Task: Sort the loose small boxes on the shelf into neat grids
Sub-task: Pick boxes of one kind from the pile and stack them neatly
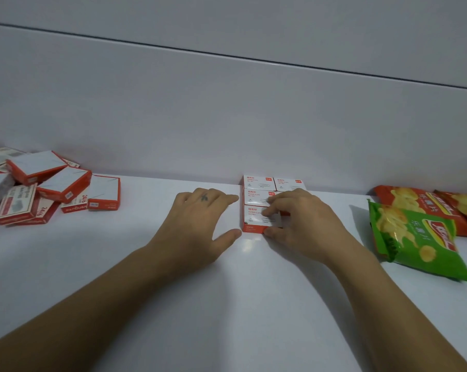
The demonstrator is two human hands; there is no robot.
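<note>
Several paper-clip boxes [259, 183] sit gridded on the shelf [227, 304] by the back wall [227, 116]; right hand [302, 218] pinches the front box [253, 218], left hand [200, 213] flat and relaxed beside it. Messy box pile [39, 189] far left, chip bags [414, 237] right.

The right hand [304, 221] hides part of the white-and-red cardboard box grid [257, 183] at the shelf's back edge; the left frame edge crops the loose red-and-white box pile [63, 183].

Smooth, glossy white shelf [227, 304] mirrors light just below the right fingertips [269, 231]; paper-clip boxes [255, 212] under them: smooth cardboard; green crisp bag [414, 242]: shiny crinkled film.
</note>
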